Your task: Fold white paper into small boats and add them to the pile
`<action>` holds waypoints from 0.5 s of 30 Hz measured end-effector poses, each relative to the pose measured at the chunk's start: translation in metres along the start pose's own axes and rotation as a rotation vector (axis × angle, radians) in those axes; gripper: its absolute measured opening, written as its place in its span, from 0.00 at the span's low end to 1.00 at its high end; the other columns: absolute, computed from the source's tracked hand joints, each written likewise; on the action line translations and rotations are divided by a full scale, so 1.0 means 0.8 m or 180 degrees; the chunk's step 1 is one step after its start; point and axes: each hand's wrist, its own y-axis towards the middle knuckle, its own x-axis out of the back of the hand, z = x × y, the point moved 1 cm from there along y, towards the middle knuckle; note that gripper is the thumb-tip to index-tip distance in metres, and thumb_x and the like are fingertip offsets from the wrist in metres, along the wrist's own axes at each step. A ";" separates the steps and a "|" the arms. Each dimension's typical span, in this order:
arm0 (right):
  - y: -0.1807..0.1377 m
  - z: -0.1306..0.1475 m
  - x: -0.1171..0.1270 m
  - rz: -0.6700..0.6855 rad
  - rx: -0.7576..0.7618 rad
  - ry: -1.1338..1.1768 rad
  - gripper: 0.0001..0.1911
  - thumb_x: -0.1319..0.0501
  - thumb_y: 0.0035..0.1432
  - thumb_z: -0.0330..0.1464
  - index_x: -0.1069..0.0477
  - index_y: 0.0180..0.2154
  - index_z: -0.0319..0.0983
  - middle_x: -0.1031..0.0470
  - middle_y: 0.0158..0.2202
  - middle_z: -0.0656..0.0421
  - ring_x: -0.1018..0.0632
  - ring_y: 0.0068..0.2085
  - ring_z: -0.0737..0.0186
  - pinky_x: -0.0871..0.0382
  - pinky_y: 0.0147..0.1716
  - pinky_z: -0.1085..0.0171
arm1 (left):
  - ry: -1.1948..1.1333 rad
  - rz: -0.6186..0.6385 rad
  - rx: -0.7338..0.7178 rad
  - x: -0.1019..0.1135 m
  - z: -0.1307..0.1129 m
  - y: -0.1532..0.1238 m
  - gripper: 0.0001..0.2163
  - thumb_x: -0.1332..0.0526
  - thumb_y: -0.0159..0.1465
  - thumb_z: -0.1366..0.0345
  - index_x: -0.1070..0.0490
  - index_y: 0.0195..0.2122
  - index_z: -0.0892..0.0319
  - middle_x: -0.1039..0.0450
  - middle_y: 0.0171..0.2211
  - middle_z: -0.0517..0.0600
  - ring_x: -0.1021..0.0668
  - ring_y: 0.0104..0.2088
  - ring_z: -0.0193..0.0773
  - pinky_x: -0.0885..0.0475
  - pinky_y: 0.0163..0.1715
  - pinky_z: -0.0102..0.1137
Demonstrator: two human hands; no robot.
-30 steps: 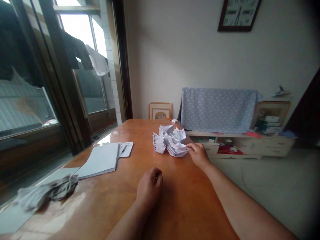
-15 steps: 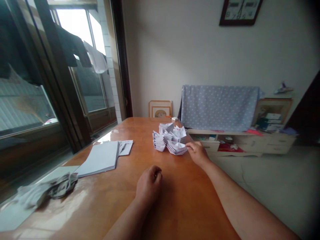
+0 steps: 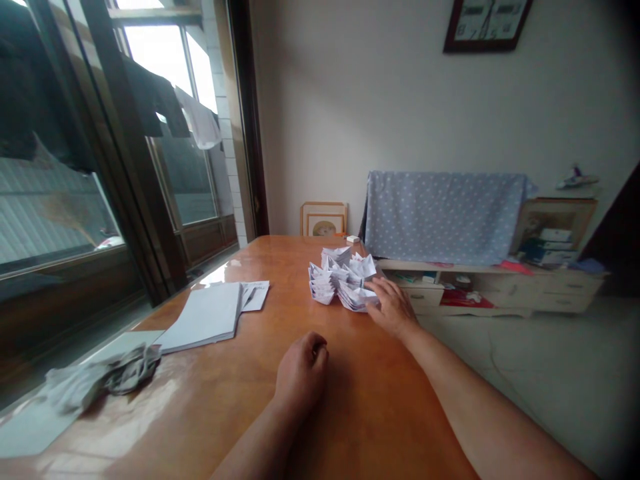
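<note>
Several white folded paper boats (image 3: 336, 280) stand in stacks on the far part of the wooden table (image 3: 260, 393). My right hand (image 3: 391, 305) reaches out to them, fingers stretched and resting on the nearest stack at its right side. My left hand (image 3: 301, 373) lies on the table nearer to me, curled into a loose fist with nothing visible in it.
A pile of white sheets (image 3: 206, 324) lies at the left of the table, a crumpled grey cloth (image 3: 103, 379) near the left front. A low cabinet under a dotted blue cloth (image 3: 443, 213) stands beyond the table's right edge. Windows run along the left.
My right hand has slid left onto the nearest stack of paper boats, fingers spreading over it. My left fist has stayed where it was.
</note>
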 end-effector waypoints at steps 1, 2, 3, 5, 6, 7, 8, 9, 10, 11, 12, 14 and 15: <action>0.000 0.006 -0.001 0.0054 0.0054 -0.0059 0.28 0.37 0.58 0.38 0.30 0.61 0.46 0.33 0.65 0.52 0.36 0.65 0.43 0.46 0.63 0.46 | 0.0008 -0.0008 -0.0016 0.000 0.000 0.000 0.06 0.41 0.64 0.67 0.25 0.38 0.55 0.20 0.38 0.51 0.21 0.40 0.44 0.33 0.38 0.33; -0.001 0.012 -0.002 0.0131 0.0105 -0.0134 0.29 0.36 0.58 0.41 0.31 0.62 0.48 0.35 0.66 0.52 0.38 0.66 0.42 0.48 0.64 0.44 | 0.0018 -0.0019 -0.0029 0.000 0.000 0.000 0.06 0.41 0.64 0.67 0.25 0.38 0.55 0.19 0.38 0.51 0.21 0.40 0.44 0.33 0.38 0.33; -0.002 0.017 -0.003 0.0224 0.0146 -0.0207 0.30 0.37 0.59 0.43 0.32 0.62 0.50 0.36 0.67 0.53 0.38 0.66 0.41 0.50 0.64 0.42 | 0.0029 -0.0026 -0.0036 0.000 0.000 0.000 0.06 0.41 0.64 0.67 0.25 0.38 0.55 0.19 0.38 0.52 0.21 0.40 0.44 0.33 0.38 0.33; -0.003 0.024 -0.004 0.0439 0.0195 -0.0313 0.30 0.37 0.60 0.47 0.33 0.63 0.53 0.38 0.68 0.53 0.39 0.67 0.40 0.52 0.64 0.39 | 0.0045 -0.0019 -0.0038 0.000 0.000 0.000 0.07 0.42 0.64 0.68 0.25 0.38 0.55 0.19 0.39 0.52 0.21 0.40 0.44 0.33 0.38 0.33; -0.004 0.026 -0.004 0.0538 0.0198 -0.0327 0.30 0.38 0.61 0.48 0.33 0.63 0.54 0.37 0.68 0.54 0.38 0.66 0.41 0.52 0.64 0.38 | 0.0044 -0.0006 -0.0035 -0.001 -0.001 0.000 0.07 0.42 0.63 0.68 0.24 0.38 0.55 0.19 0.39 0.52 0.21 0.40 0.45 0.33 0.38 0.33; -0.005 0.027 -0.003 0.0621 0.0196 -0.0328 0.29 0.38 0.61 0.48 0.33 0.63 0.54 0.37 0.68 0.54 0.37 0.66 0.41 0.52 0.64 0.37 | 0.0036 0.0006 -0.0030 -0.001 -0.001 0.000 0.07 0.42 0.63 0.68 0.24 0.38 0.55 0.19 0.39 0.52 0.21 0.40 0.45 0.33 0.38 0.33; -0.005 0.028 -0.003 0.0684 0.0192 -0.0313 0.29 0.39 0.62 0.48 0.33 0.63 0.54 0.36 0.67 0.53 0.36 0.65 0.42 0.53 0.64 0.37 | 0.0018 0.0009 -0.0028 -0.001 -0.001 0.000 0.07 0.42 0.63 0.68 0.24 0.38 0.55 0.19 0.39 0.52 0.21 0.40 0.45 0.33 0.38 0.33; -0.006 0.028 -0.003 0.0727 0.0189 -0.0288 0.28 0.39 0.62 0.48 0.33 0.63 0.54 0.35 0.67 0.53 0.35 0.64 0.42 0.53 0.64 0.37 | -0.0006 0.0004 -0.0029 -0.001 -0.001 0.000 0.07 0.41 0.63 0.68 0.24 0.38 0.55 0.19 0.38 0.52 0.21 0.40 0.45 0.33 0.38 0.33; -0.006 0.027 -0.003 0.0754 0.0191 -0.0257 0.28 0.39 0.62 0.48 0.32 0.63 0.54 0.35 0.66 0.54 0.34 0.64 0.43 0.53 0.64 0.38 | -0.0026 -0.0003 -0.0034 -0.001 -0.001 0.000 0.07 0.41 0.63 0.68 0.24 0.38 0.55 0.19 0.38 0.52 0.21 0.40 0.45 0.33 0.38 0.33; -0.007 0.027 -0.003 0.0767 0.0193 -0.0226 0.27 0.39 0.62 0.47 0.32 0.63 0.55 0.34 0.66 0.54 0.33 0.63 0.44 0.52 0.64 0.38 | -0.0035 -0.0013 -0.0040 -0.001 -0.001 0.000 0.07 0.41 0.63 0.68 0.24 0.38 0.55 0.19 0.38 0.52 0.21 0.41 0.45 0.33 0.39 0.33; -0.007 0.026 -0.003 0.0776 0.0199 -0.0198 0.27 0.39 0.63 0.47 0.32 0.62 0.55 0.33 0.65 0.54 0.32 0.63 0.45 0.52 0.64 0.38 | -0.0027 -0.0019 -0.0046 -0.001 -0.001 0.000 0.07 0.41 0.63 0.68 0.24 0.38 0.54 0.19 0.38 0.52 0.21 0.41 0.45 0.33 0.39 0.33; -0.007 0.023 -0.004 0.0785 0.0206 -0.0166 0.26 0.39 0.63 0.45 0.32 0.62 0.55 0.32 0.65 0.55 0.32 0.63 0.45 0.51 0.64 0.39 | 0.0021 -0.0018 -0.0058 -0.001 -0.001 0.000 0.07 0.42 0.63 0.68 0.25 0.38 0.54 0.19 0.39 0.52 0.21 0.40 0.45 0.33 0.39 0.33; -0.007 0.022 -0.005 0.0785 0.0206 -0.0158 0.26 0.39 0.63 0.45 0.32 0.62 0.55 0.31 0.65 0.55 0.33 0.64 0.45 0.51 0.64 0.39 | 0.0045 -0.0014 -0.0056 -0.001 -0.001 0.000 0.06 0.42 0.63 0.68 0.25 0.38 0.54 0.19 0.39 0.52 0.21 0.40 0.45 0.33 0.39 0.33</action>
